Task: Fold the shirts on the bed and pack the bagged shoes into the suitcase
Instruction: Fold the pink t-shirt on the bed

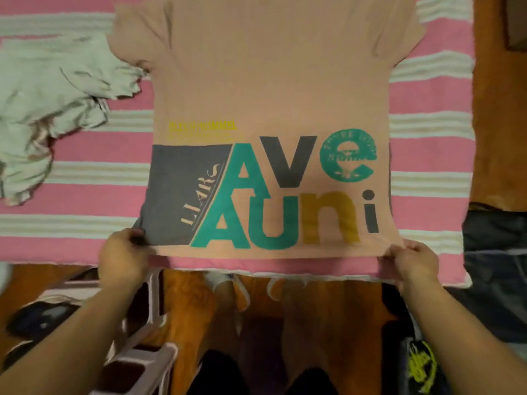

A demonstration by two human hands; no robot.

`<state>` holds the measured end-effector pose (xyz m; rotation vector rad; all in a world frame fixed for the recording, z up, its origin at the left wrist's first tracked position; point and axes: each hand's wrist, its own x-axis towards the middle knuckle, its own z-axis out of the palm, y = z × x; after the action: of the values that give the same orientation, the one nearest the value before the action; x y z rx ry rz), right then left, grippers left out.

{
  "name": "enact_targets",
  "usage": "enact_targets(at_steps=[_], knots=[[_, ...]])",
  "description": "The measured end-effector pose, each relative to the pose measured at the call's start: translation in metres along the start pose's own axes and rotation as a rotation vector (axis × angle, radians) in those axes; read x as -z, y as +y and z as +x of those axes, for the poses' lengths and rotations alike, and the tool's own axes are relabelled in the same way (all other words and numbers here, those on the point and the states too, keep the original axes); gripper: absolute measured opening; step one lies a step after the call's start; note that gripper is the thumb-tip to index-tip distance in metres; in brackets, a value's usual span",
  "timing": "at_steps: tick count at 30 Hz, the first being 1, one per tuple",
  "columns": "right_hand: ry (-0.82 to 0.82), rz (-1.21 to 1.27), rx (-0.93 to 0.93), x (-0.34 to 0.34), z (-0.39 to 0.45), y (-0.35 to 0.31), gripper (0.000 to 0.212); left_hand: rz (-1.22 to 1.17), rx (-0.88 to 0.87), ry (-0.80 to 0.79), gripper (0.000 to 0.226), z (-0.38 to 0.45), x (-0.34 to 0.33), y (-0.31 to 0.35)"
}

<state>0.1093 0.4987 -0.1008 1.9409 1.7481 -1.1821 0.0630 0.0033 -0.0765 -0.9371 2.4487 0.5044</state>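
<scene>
A peach T-shirt (271, 81) with teal, grey and mustard lettering lies spread flat on the pink and white striped bed (71, 195), its hem toward me at the bed's near edge. My left hand (122, 255) pinches the shirt's near left corner. At the near right corner, my right hand (413, 263) grips the hem. A crumpled pale grey-green shirt (48, 104) lies on the bed to the left. No suitcase or bagged shoes are clearly visible.
Below the bed edge is an orange-brown floor (313, 309) with a pale pink plastic stool or rack (142, 357) at lower left and dark items beside it. Dark fabric (496, 252) and a black item with neon yellow print (422, 366) sit at right.
</scene>
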Motion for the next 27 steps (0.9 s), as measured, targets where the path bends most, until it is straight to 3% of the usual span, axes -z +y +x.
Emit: enact_targets(at_steps=[5,8,12,20,24,27], knots=[[0.01,-0.248,0.0,0.014,-0.035,0.015,0.016,0.323,-0.003,-0.167,0.013,-0.014,0.0,-0.022],[-0.056,-0.516,0.097,0.018,-0.034,0.003,0.015,0.609,-0.043,-0.296,0.033,0.008,-0.003,-0.013],[0.015,-0.655,0.402,0.019,-0.015,-0.067,0.009,0.678,-0.201,-0.284,0.019,0.035,0.016,0.092],[0.066,-0.523,0.802,-0.029,0.037,-0.301,0.015,0.33,-0.758,-0.251,0.032,0.05,-0.002,0.337],[0.083,-0.429,0.889,-0.075,0.06,-0.389,0.023,0.656,-1.045,-0.195,0.063,0.062,-0.046,0.419],[0.101,-0.446,0.876,-0.112,0.071,-0.41,0.051,0.64,-1.028,-0.084,0.071,0.076,-0.073,0.476]])
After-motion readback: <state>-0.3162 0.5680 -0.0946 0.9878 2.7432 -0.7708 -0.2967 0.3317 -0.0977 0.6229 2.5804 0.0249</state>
